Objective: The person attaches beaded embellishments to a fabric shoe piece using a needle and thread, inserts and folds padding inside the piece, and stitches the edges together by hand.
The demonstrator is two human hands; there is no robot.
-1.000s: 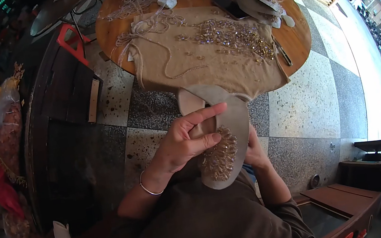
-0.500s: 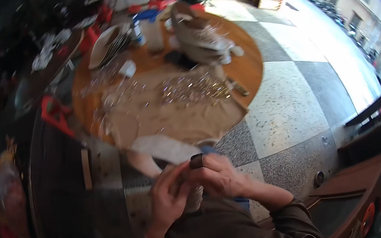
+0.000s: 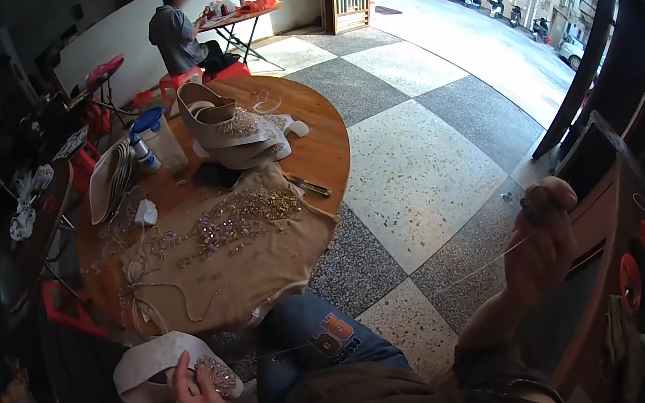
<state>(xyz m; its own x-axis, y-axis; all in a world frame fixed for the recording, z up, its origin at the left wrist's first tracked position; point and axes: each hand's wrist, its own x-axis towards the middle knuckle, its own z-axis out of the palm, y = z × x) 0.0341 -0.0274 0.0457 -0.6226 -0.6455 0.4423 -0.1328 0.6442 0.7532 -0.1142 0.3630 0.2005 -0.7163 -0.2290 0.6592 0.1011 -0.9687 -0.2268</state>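
Note:
At the lower left, my left hand is closed on a white curved fabric piece. A cluster of clear beads covers its right end, beside my fingers. Far to the right, my right hand is raised with its fingers pinched together. A thin pale thread runs from this pinch down to the left, across my lap toward the beaded piece. A dark band sits on a finger of the right hand. Whether a needle is in the pinch cannot be made out.
On the round wooden table, a tan cloth bears loose beads. Snips, a blue-lidded jug, stacked white pieces and a beaded piece lie around it. A person sits at a farther table.
My hands were close together over my lap. The right has swung far right and up, drawing the thread out; the left has moved down and left with the fabric piece. The view has turned right.

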